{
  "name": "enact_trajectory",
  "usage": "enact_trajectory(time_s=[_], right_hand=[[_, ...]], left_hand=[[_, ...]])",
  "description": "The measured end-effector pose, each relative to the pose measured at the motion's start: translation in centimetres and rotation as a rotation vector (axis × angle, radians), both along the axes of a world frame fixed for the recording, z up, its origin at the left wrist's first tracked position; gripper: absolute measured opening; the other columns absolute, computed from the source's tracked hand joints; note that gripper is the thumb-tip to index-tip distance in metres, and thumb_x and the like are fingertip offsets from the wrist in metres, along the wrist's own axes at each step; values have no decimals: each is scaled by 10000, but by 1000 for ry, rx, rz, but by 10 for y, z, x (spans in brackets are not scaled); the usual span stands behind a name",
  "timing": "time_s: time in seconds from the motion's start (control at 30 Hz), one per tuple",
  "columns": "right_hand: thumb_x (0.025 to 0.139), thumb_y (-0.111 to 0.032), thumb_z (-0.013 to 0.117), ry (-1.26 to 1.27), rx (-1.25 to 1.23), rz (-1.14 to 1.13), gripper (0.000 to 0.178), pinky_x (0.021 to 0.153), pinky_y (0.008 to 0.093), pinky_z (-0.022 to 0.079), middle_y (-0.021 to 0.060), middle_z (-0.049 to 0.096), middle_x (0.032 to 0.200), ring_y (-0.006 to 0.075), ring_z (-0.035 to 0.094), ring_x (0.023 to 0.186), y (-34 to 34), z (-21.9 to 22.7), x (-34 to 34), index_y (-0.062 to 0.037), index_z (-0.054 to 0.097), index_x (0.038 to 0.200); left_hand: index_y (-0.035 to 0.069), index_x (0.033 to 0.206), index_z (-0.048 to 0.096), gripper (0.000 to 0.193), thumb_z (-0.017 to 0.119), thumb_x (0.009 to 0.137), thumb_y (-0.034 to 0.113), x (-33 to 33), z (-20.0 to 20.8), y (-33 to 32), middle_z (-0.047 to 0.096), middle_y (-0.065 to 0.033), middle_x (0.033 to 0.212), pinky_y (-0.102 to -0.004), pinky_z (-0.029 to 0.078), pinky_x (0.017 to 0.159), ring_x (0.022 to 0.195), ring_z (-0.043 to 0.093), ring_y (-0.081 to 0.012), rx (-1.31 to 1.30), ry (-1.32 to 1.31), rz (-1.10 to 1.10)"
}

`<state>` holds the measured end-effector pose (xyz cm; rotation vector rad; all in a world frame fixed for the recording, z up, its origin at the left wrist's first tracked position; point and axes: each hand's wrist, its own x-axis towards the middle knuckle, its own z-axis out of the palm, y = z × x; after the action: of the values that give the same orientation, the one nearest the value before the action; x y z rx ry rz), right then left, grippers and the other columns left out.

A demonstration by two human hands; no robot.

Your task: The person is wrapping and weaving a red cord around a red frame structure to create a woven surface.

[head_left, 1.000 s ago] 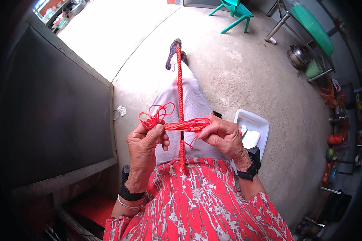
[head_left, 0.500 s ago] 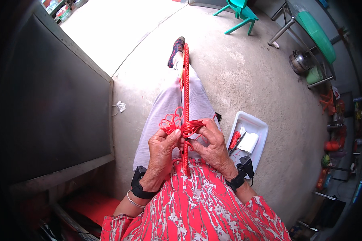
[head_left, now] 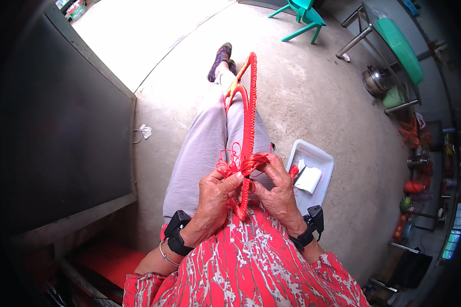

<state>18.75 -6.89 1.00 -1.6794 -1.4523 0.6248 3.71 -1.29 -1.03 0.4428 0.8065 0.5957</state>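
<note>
A tall red frame with a braided-looking edge (head_left: 249,112) stands on edge over my lap, its far end reaching past my knees. Inside it runs a curved red and gold strip (head_left: 234,92). Near its close end is a bunch of red cord (head_left: 253,163), with thin loops fanning out to the left. My left hand (head_left: 216,193) pinches the base of this bunch, thumb on top. My right hand (head_left: 277,188) has its fingers closed on the bunch's right side, thumb against the frame. The fingertips are partly hidden behind the cord.
A white plastic tray (head_left: 320,153) lies on the floor to the right, holding white paper (head_left: 308,180) and red cord (head_left: 293,172). A dark panel (head_left: 71,123) stands at the left. Farther off are a green chair (head_left: 307,20), a metal-legged table (head_left: 354,42) and a steel pot (head_left: 375,81).
The frame has turned from nearly edge-on, so its curved inner strip now shows, and its far end leans right. Both hands keep their hold on the cord bunch. My view has shifted slightly.
</note>
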Motion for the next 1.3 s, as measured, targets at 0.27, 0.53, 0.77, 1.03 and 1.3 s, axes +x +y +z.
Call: enact_trajectory(time_s=[0.27,0.53,0.77,1.03,1.3], right_hand=[[736,-112,737,127,-25,-67,354,971,349,405,109,538,1193,256,518,1126,-8,-4,-2,-36,636,1067],[736,-53,710,80,-65,-110,200,1002,353,373,97,530,1249,249,483,1174,-14,8,25,-38,637,921],[685,2,668,-184,7,-149,191,898,353,419,105,589,1146,256,567,1020,-29,54,60,-49,600,857],[748,1,670,-184,-30,-213,208,678,289,462,45,638,860,141,594,735,-45,68,63,-41,581,931],[833,-49,670,270,-193,-144,236,584,200,464,33,641,831,45,572,669,-50,61,64,-28,596,1056]], left_hand=[[14,966,503,156,613,870,68,9,12,0,657,-103,748,-268,525,450,545,630,-157,-104,-15,28],[6,1003,491,226,620,879,143,0,11,-3,634,-111,872,-327,579,671,725,653,-190,-91,36,-72],[19,1136,525,270,558,938,199,-8,21,-4,646,-179,954,-402,549,794,851,667,-266,-17,-181,-129],[4,1108,519,238,566,923,148,0,17,2,624,-145,860,-339,556,674,726,648,-248,-210,-371,-201],[17,1101,500,202,542,932,120,5,10,1,629,-149,848,-294,553,518,696,662,-240,-206,-355,-224]])
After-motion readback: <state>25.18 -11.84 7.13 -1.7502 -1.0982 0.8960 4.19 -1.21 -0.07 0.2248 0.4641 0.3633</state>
